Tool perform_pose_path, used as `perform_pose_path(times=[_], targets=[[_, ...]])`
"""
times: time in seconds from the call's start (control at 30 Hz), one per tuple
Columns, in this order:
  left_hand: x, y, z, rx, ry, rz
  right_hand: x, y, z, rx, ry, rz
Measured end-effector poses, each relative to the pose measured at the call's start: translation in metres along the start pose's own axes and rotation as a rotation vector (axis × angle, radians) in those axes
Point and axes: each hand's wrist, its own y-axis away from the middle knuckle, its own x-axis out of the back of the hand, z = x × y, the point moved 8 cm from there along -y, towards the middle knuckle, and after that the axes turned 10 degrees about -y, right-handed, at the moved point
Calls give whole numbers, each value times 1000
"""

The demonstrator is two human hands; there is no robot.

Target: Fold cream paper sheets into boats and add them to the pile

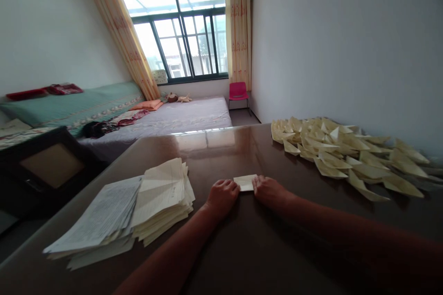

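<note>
A small folded piece of cream paper [245,182] lies on the dark brown table [242,249] between my two hands. My left hand [222,196] has its fingers curled and pressed on the paper's left edge. My right hand [269,190] is closed on the paper's right edge. Both forearms reach in from the bottom of the view.
A stack of flat printed sheets [124,212] sits on the table to my left. A heap of several folded paper boats [342,152] lies along the wall at the right. Beyond the table are a bed [173,117], a pink chair [238,92] and a window.
</note>
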Motion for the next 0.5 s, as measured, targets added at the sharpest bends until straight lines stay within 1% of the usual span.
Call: perform_pose_path(times=[0.13, 0.27, 0.4, 0.5], targets=[[1, -2, -4, 18, 17, 26, 6, -12, 11, 28, 11, 11], [-1, -2, -11, 73, 20, 36, 9, -22, 15, -15, 15, 57], [-3, 0, -15, 95, 25, 40, 6, -21, 15, -75, -11, 115], [-4, 1, -20, 131, 32, 56, 6, -15, 23, -84, -121, 204]])
